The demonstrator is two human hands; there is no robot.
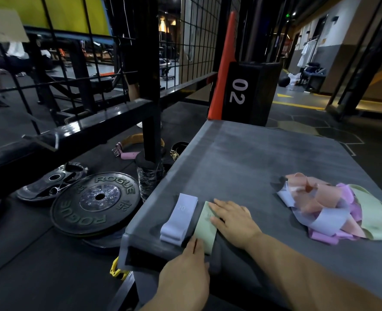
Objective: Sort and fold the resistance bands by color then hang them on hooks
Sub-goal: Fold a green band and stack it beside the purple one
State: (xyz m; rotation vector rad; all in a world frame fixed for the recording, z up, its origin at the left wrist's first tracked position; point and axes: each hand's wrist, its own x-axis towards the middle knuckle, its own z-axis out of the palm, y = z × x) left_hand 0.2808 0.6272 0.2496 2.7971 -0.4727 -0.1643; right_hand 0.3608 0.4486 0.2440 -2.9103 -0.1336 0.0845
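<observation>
Black rubber weight plates (95, 203) lie stacked on the floor at the left, the top one marked ROGUE and 25. A yellow collar clamp (117, 270) lies near them, below the worktop's corner. Further back, a pink and tan belt (129, 144) lies on the floor. A clear plastic bottle (148, 178) with a dark cap stands upright just beside the worktop's left edge; what it holds cannot be told.

On the grey padded worktop (252, 158), near its front left corner, a lavender band (178, 217) lies folded flat, printed with 20. Just beside it on the right, a green band (204, 230) lies flat and parallel to it. The left hand (185, 272) reaches up from the near edge, its grip wide, straight fingertips touching the near end of the green band. The right hand (233, 221) rests palm down across the green band's far half, its grip also wide, fingers straight and pressing the fabric flat.

Well apart to the right, a loose pile of bands (333, 207) sits on the worktop: peach, lavender, purple and pale green strips tangled together. Beyond the worktop's far edge stands a black box (241, 90) marked 02.
</observation>
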